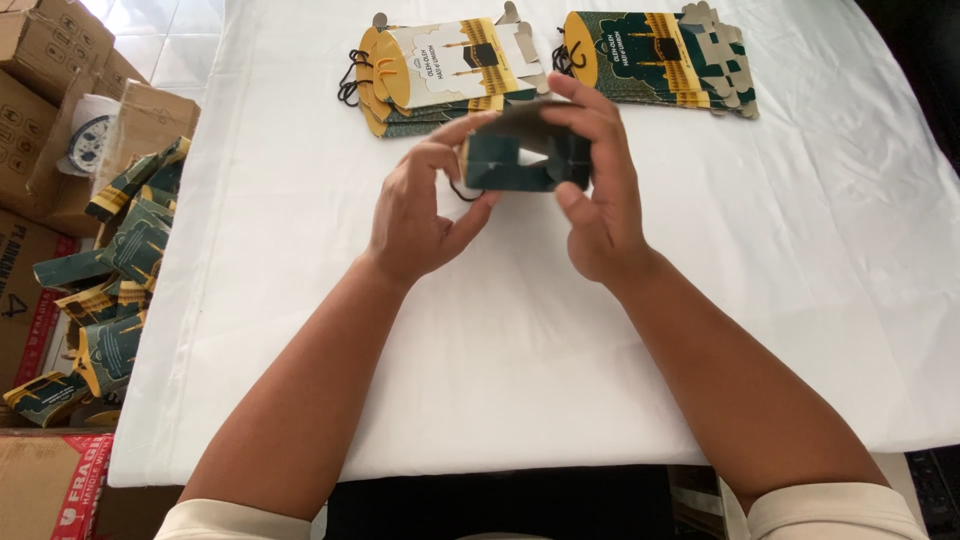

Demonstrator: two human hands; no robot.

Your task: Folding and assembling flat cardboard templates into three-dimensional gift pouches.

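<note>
Both hands, left hand and right hand, are pinched on a half-folded green box; finished boxes are piled left, two flat stacks remain far.

- two hands, left and right, on one dark green box
- two stacks of flat boxes on the table
- folded boxes piled at left, too jumbled to count
</note>
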